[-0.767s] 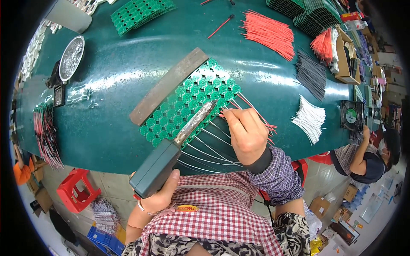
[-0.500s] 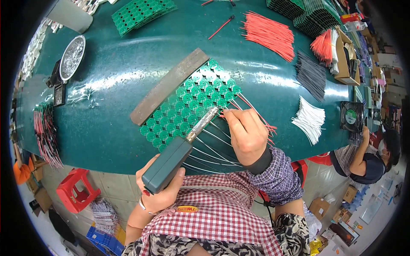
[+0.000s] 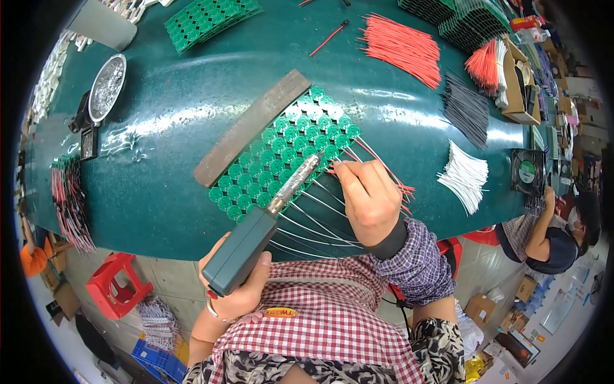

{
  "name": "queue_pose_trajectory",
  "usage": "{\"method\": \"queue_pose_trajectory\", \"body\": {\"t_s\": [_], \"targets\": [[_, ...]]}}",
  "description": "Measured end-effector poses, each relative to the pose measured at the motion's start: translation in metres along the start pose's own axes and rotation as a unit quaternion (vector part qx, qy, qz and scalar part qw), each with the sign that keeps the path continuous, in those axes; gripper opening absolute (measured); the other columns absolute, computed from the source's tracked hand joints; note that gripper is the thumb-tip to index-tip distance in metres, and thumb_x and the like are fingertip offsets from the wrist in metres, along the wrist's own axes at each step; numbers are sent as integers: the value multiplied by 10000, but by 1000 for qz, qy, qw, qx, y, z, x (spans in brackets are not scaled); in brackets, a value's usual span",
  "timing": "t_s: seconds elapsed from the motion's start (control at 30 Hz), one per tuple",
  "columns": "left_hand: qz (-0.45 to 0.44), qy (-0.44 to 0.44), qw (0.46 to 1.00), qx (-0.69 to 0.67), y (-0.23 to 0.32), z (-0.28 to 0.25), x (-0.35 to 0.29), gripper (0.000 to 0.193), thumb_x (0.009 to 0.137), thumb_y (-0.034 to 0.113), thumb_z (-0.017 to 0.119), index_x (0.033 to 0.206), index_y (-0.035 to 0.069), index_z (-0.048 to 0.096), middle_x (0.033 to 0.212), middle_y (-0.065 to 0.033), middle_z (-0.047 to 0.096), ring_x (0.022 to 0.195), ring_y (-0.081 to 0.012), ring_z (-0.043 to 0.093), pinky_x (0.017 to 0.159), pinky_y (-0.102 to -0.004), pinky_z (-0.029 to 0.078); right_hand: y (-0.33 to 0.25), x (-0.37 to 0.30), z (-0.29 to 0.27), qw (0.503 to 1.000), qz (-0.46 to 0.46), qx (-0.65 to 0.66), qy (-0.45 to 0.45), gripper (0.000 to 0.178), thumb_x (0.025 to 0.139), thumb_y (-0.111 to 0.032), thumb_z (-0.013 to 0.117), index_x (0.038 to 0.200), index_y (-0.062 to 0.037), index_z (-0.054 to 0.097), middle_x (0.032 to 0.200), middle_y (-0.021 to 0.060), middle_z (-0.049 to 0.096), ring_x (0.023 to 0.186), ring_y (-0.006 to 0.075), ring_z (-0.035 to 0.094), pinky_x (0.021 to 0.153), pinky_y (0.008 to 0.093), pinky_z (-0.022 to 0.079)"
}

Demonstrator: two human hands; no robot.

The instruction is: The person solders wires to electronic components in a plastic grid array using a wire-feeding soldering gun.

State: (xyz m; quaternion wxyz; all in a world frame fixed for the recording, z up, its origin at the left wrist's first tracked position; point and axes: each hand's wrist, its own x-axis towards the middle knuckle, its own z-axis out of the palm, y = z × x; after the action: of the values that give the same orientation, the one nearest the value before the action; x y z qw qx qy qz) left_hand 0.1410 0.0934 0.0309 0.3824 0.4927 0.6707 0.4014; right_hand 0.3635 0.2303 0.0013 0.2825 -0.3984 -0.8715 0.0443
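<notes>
My left hand (image 3: 240, 291) is wrapped round the dark green handle of a soldering iron (image 3: 242, 251). The iron's thick metal tip slants up and right over a panel of round green circuit boards (image 3: 256, 169). My right hand (image 3: 372, 201) pinches a thin wire at the panel's right edge, close to the iron's tip; the fingers hide most of that wire. White, black and red wires (image 3: 316, 224) trail from the panel's near edge toward my apron. Along the panel's far left side lies a straight brown bar (image 3: 252, 128).
Bundles of red wires (image 3: 401, 50), black wires (image 3: 465, 109) and white wires (image 3: 464, 177) lie at right, near a small fan (image 3: 527, 171). A metal bowl (image 3: 107, 88) stands at left. More green panels (image 3: 208, 22) lie at the back. Another person (image 3: 563, 227) sits at far right.
My left hand has drawn the soldering iron slightly left, so its tip is a little farther from my right fingertips. My right hand has barely moved and still pinches at the panel's edge.
</notes>
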Motion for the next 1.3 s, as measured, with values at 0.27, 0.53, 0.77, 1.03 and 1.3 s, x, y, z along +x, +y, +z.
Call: {"method": "queue_pose_trajectory", "body": {"t_s": [0.27,0.53,0.77,1.03,1.3], "targets": [[51,181,982,-13,-5,-33,11,391,807,-135,664,1192,-72,644,1016,-131,694,633,-110,568,512,-232,433,-4,0,-5,1000,18,12,-18,326,754,-17,654,1077,14,688,954,113,650,818,256,632,675,371,530],[150,483,861,54,-21,-124,106,283,882,29,728,1148,-48,672,947,-90,711,585,-65,534,517,-222,417,-10,3,-6,999,38,21,1,285,754,130,716,1018,24,698,911,122,660,797,287,641,682,375,528],[36,435,898,60,-65,-172,160,152,787,77,758,891,-20,704,647,-57,663,486,-110,598,443,-259,441,-6,5,-3,1000,12,16,6,312,750,88,698,1056,29,690,931,121,653,792,274,632,653,373,528],[-68,332,936,92,-35,-196,164,111,791,68,734,762,-20,673,620,-48,638,473,-119,572,435,-280,422,-4,1,-4,999,8,28,16,308,760,82,691,1063,25,678,941,122,651,795,277,624,664,375,522],[88,409,897,-143,-16,-151,115,331,829,-23,723,1149,-53,645,933,-108,692,521,-103,531,447,-232,396,-3,-1,-3,1000,7,10,9,332,730,56,658,1059,20,679,931,113,638,807,271,624,673,367,526]]}}
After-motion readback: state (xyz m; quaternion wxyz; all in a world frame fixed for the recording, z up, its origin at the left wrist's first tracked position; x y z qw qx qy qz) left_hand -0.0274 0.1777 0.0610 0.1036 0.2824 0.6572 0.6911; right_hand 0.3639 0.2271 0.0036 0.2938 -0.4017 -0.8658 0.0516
